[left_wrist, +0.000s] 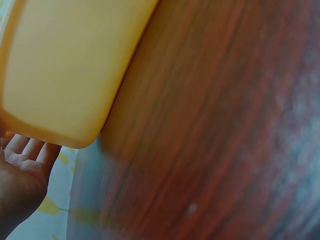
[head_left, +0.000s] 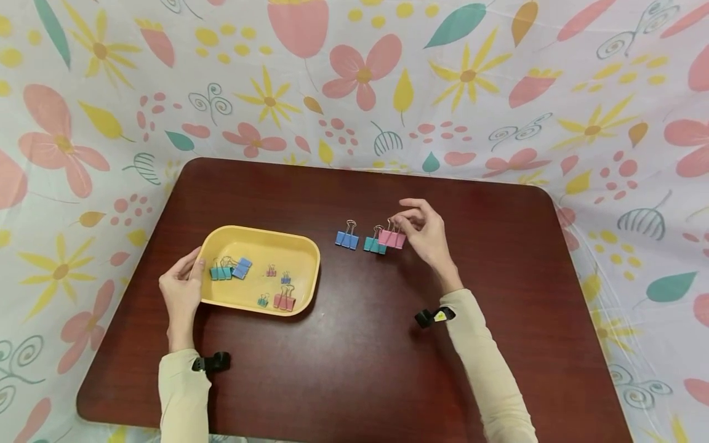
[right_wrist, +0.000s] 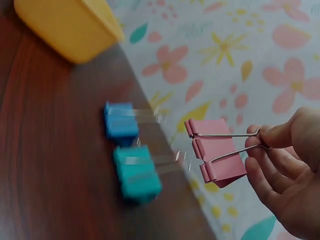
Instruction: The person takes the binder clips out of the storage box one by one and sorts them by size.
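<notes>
My right hand (head_left: 428,237) pinches a large pink binder clip (head_left: 391,238) by its wire handles, its body hanging in the air. In the right wrist view, that pink clip shows clear of the table. Just left of it stand a teal binder clip (head_left: 374,245) and a blue binder clip (head_left: 346,239), handles up, on the table. My left hand (head_left: 181,289) grips the left end of a yellow tray (head_left: 260,232), thumb over the rim and fingers against the outside. In the tray lie a teal clip (head_left: 220,272), a blue clip (head_left: 241,268) and a pink clip (head_left: 284,301).
Smaller clips lie in the tray too: a pink one (head_left: 271,271), a blue one (head_left: 285,278) and a teal one (head_left: 263,301). The dark wooden table (head_left: 360,369) has rounded corners. A flower-printed cloth (head_left: 354,92) hangs behind it.
</notes>
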Tool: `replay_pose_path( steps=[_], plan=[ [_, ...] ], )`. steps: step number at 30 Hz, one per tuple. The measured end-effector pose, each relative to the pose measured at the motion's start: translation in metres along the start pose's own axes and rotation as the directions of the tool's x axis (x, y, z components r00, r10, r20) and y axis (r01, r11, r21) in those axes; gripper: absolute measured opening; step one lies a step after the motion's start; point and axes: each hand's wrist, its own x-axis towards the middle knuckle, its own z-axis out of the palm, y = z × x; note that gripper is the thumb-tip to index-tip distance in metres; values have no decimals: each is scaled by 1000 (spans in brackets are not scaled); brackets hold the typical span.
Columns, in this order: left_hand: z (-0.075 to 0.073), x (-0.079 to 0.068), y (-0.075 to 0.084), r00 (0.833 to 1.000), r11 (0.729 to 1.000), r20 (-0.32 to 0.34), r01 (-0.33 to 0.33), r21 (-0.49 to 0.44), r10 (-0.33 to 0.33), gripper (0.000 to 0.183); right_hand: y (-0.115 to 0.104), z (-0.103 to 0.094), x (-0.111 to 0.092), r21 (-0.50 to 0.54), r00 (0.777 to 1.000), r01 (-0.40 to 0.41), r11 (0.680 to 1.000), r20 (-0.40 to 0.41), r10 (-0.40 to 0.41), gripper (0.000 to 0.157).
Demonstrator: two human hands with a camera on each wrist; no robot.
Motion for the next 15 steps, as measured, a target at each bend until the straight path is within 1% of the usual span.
replay_pose_path(
  steps=[5,8,12,15],
  plan=[
    [-2,1,-2,1000,1000,-2,20,-2,-20,29,21,-11,-4,-30,997,-78,997,27,79,32],
    [-2,1,-1,1000,1000,2,10,9,-10,29,33,-15,-8,-48,991,-125,991,31,127,33],
    [-1,2,-2,1000,1000,-2,-15,15,15,28,45,-17,-13,-74,987,-156,985,28,158,34],
    [0,5,-4,1000,1000,-2,-20,17,20,28,51,-18,-16,-79,985,-168,983,19,170,33]
  ],
)
